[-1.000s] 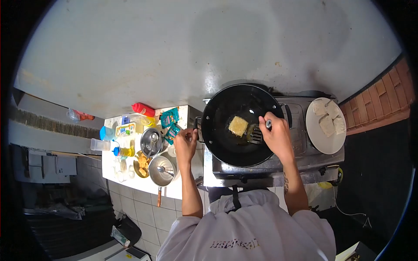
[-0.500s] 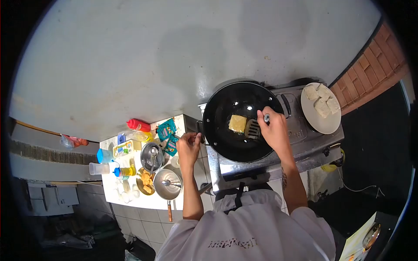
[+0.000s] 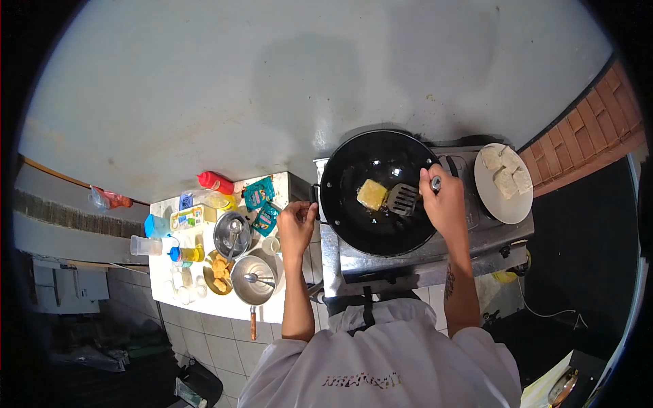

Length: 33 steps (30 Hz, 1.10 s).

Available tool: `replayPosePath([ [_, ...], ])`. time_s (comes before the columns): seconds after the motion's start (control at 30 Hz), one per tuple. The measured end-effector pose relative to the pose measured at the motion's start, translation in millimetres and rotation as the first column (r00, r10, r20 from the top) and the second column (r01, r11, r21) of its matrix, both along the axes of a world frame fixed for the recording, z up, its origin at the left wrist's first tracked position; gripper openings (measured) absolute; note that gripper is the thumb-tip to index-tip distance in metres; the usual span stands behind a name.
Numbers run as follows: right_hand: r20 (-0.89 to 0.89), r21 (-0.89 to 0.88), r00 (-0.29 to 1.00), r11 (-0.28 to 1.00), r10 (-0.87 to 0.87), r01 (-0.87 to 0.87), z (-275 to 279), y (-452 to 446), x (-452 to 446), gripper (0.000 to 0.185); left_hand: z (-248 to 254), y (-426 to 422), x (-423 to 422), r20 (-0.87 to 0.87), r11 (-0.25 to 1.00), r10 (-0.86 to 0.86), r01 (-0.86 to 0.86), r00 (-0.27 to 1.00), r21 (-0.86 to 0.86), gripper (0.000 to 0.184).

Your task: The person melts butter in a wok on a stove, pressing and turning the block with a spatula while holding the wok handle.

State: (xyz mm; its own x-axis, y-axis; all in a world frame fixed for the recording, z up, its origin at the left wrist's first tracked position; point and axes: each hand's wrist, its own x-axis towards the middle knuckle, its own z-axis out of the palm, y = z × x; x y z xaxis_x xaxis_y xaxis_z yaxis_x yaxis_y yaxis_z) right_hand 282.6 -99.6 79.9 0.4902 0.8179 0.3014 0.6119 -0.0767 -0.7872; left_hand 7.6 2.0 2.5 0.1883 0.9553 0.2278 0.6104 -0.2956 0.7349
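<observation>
Golden slab (image 3: 372,194) in wok (image 3: 381,234), beside spatula (image 3: 403,199). Right hand (image 3: 445,200), fingers wrapped round spatula, shifted right since earlier. Left hand (image 3: 297,224) at wok handle (image 3: 313,193); cannot tell if gripping.

Wok (image 3: 377,234) between table (image 3: 216,306) and plate (image 3: 488,200)

The wok sits on the stove (image 3: 367,266), the plate at the stove's right end with slices (image 3: 505,183) on it. In the wok lies a block (image 3: 372,195), the spatula (image 3: 402,200) just to its right. On the table, left of the stove, a saucepan (image 3: 246,288) stands near the front edge, a bowl (image 3: 223,239) behind it; packets (image 3: 259,193) lie behind and right of the bowl. The wall (image 3: 204,102) is behind stove and table.
</observation>
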Motion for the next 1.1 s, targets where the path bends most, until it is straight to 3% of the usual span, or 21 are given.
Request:
replayPosePath([
  [0.17, 0.098, 0.005, 0.995, 1.000, 0.022, -0.022, -15.4, 2.0, -0.2, 0.027, 0.8, -2.1, 1.9, -0.006, 0.999, 0.021, -0.021, 1.000, 0.036, 0.023],
  [0.23, -0.022, 0.003, 1.000, 1.000, 0.013, -0.013, -18.9, 3.9, -2.6, 0.027, 0.0, -2.2, 1.8, 0.014, 1.000, 0.030, -0.030, 0.999, 0.007, 0.023],
  [0.53, 0.075, -0.003, 0.997, 1.000, -0.003, 0.004, -9.5, -2.9, -5.1, 0.027, -4.1, -1.3, 0.1, 0.026, 1.000, 0.017, -0.017, 1.000, 0.009, 0.023],
  [0.7, -0.004, -0.018, 0.999, 0.999, -0.032, 0.032, -5.8, -2.5, -2.1, 0.026, -2.7, -2.0, -0.9, 0.018, 1.000, 0.021, -0.022, 1.000, 0.017, 0.023],
  [0.9, 0.127, -0.020, 0.992, 1.000, 0.007, -0.005, -8.6, -4.4, -2.8, 0.028, -5.8, -0.7, -0.8, 0.026, 0.999, 0.031, -0.030, 0.999, -0.014, 0.022],
  [1.1, 0.008, -0.037, 0.999, 0.998, -0.048, 0.049, -6.6, -7.6, -0.2, 0.026, -3.1, -3.2, 0.3, 0.041, 0.999, 0.028, -0.029, 0.999, 0.015, 0.021],
])
